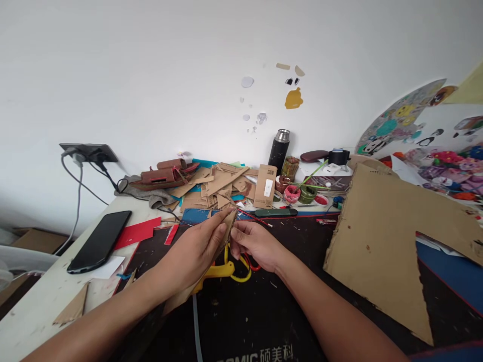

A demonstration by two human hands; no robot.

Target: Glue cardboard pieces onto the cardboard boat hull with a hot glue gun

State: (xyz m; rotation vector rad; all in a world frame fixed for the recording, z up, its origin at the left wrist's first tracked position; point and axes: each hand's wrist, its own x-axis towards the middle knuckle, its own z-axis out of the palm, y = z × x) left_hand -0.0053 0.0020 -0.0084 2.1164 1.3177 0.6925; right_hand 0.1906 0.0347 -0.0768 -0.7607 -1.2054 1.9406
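Observation:
In the head view, my left hand (202,241) is wrapped round a narrow piece of cardboard (177,301), tilted on edge above the dark mat. My right hand (256,244) has its fingers closed at the far end of the same piece, thumb and fingertips pressed to its edge. Beneath my hands lies a yellow glue gun (221,270), partly covered by the left hand and the cardboard. Just beside it are scissors with yellow and red handles (241,276); their blades are hidden.
A large cut cardboard sheet (377,256) covers the right side. Cardboard scraps (222,186), a black thermos (279,151) and open paint pots (292,193) line the back. A green utility knife (275,212) lies before them. At left sits a black phone (100,241).

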